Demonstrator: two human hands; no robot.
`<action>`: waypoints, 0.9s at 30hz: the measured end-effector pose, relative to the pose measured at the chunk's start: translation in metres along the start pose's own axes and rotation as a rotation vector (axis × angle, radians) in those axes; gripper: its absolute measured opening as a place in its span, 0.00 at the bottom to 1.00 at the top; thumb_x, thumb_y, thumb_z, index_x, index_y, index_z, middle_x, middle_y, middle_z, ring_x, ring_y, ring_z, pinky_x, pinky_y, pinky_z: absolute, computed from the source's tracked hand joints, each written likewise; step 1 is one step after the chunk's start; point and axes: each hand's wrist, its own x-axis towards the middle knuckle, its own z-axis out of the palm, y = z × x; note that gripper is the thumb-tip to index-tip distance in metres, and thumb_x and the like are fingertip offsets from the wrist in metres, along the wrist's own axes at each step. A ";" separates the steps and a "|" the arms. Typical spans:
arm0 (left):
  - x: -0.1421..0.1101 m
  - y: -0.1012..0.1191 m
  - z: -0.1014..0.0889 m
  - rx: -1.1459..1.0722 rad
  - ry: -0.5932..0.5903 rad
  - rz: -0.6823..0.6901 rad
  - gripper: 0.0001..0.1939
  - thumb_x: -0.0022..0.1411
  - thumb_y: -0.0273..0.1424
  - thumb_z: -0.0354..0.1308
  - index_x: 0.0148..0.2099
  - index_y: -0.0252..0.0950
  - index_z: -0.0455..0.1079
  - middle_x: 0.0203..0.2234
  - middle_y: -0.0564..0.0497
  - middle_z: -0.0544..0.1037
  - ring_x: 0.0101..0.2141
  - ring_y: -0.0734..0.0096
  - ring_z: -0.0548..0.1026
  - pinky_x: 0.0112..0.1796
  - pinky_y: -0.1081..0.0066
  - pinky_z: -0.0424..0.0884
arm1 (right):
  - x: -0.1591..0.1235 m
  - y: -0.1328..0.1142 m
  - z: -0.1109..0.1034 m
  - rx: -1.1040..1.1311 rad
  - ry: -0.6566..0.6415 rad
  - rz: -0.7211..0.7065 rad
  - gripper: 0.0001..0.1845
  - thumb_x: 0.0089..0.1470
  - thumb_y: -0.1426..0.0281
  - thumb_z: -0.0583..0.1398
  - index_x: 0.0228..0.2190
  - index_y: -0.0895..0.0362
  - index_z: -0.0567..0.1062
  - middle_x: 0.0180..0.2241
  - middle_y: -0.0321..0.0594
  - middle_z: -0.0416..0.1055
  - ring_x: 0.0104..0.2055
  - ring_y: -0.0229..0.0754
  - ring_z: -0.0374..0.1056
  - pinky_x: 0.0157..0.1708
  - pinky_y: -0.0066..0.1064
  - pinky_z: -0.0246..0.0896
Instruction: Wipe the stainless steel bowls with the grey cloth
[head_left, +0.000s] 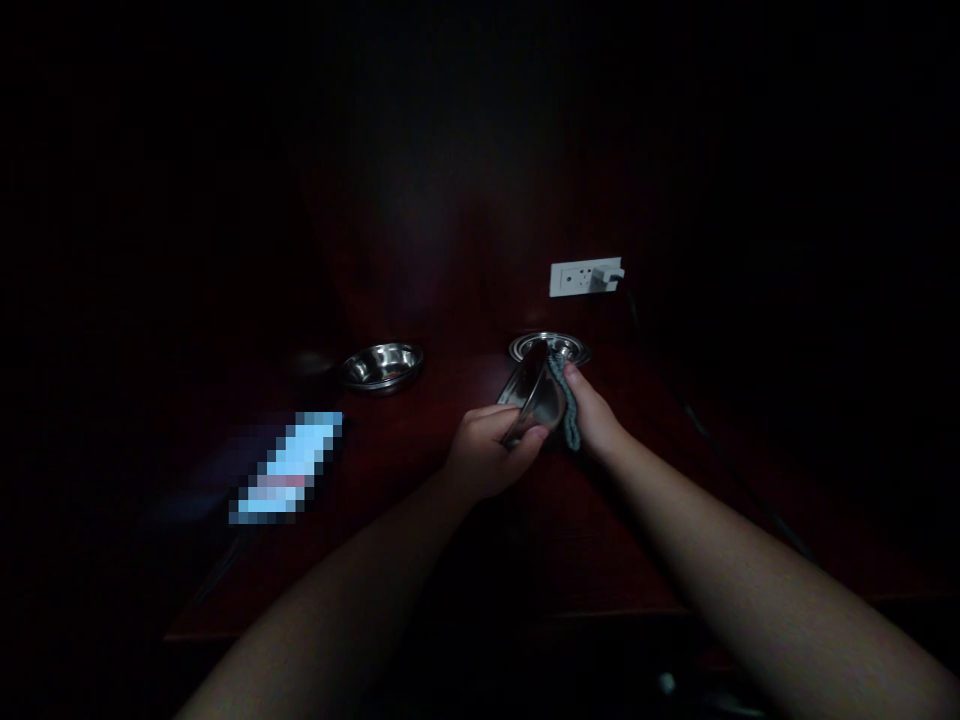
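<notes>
My left hand grips the near rim of a shiny metal bowl, which is tilted on its side above the table. The thumb lies along one side of the rim, and the fingers curl round the other. Pressed to the bowl's right side is a grey-green cloth, held by my right hand. That hand's thumb shows on top, while its other fingers are mostly hidden behind the cloth and bowl. Just behind both hands a round metal dish rests on the table, partly covered by the held bowl.
Another metal bowl stands upright on the dark red table to the left. Nearer lies a lit, pixelated screen. A white wall socket holds a plug. A dark cable runs down the right side. The surroundings are very dark.
</notes>
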 end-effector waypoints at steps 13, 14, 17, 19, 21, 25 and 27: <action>-0.001 0.004 -0.002 -0.029 0.011 0.067 0.08 0.58 0.30 0.54 0.28 0.33 0.70 0.22 0.51 0.74 0.23 0.75 0.70 0.27 0.74 0.66 | 0.002 -0.003 0.005 0.232 0.026 0.173 0.33 0.45 0.46 0.56 0.45 0.56 0.72 0.43 0.43 0.74 0.50 0.50 0.68 0.54 0.43 0.58; -0.001 0.004 -0.002 -0.033 0.007 0.071 0.08 0.58 0.29 0.54 0.28 0.33 0.70 0.21 0.51 0.74 0.23 0.75 0.70 0.27 0.74 0.66 | 0.002 -0.003 0.005 0.221 0.017 0.171 0.34 0.46 0.45 0.55 0.46 0.56 0.72 0.44 0.43 0.74 0.50 0.50 0.68 0.54 0.43 0.58; -0.001 0.004 -0.002 -0.037 -0.006 0.069 0.08 0.58 0.29 0.54 0.28 0.33 0.70 0.21 0.51 0.74 0.23 0.75 0.70 0.27 0.73 0.66 | 0.003 0.001 0.002 0.156 -0.021 0.139 0.34 0.49 0.45 0.51 0.48 0.56 0.70 0.45 0.44 0.73 0.50 0.50 0.68 0.54 0.46 0.58; -0.001 0.004 -0.002 -0.035 -0.008 0.063 0.08 0.58 0.29 0.54 0.28 0.33 0.70 0.21 0.51 0.74 0.23 0.75 0.70 0.27 0.73 0.66 | 0.004 0.003 0.000 0.089 -0.035 0.095 0.34 0.51 0.45 0.49 0.49 0.56 0.69 0.45 0.45 0.73 0.49 0.51 0.68 0.53 0.48 0.59; -0.001 0.004 -0.003 -0.036 -0.006 0.057 0.08 0.58 0.30 0.54 0.28 0.34 0.70 0.22 0.50 0.74 0.23 0.75 0.70 0.27 0.73 0.67 | 0.005 0.005 -0.001 0.026 -0.058 0.052 0.35 0.53 0.45 0.46 0.50 0.55 0.68 0.46 0.45 0.72 0.50 0.51 0.68 0.52 0.49 0.60; -0.002 0.004 -0.004 -0.060 0.000 0.047 0.08 0.58 0.31 0.54 0.28 0.34 0.70 0.23 0.50 0.75 0.24 0.74 0.71 0.28 0.73 0.68 | 0.004 0.001 0.001 -0.027 -0.088 0.025 0.37 0.53 0.44 0.42 0.51 0.55 0.67 0.48 0.45 0.71 0.51 0.52 0.67 0.51 0.48 0.63; -0.001 0.004 -0.004 -0.085 -0.018 0.038 0.08 0.58 0.32 0.55 0.30 0.34 0.71 0.25 0.49 0.76 0.26 0.72 0.73 0.30 0.71 0.69 | 0.002 -0.003 0.003 -0.025 -0.096 0.023 0.38 0.53 0.44 0.41 0.51 0.56 0.67 0.47 0.46 0.72 0.51 0.52 0.67 0.49 0.48 0.64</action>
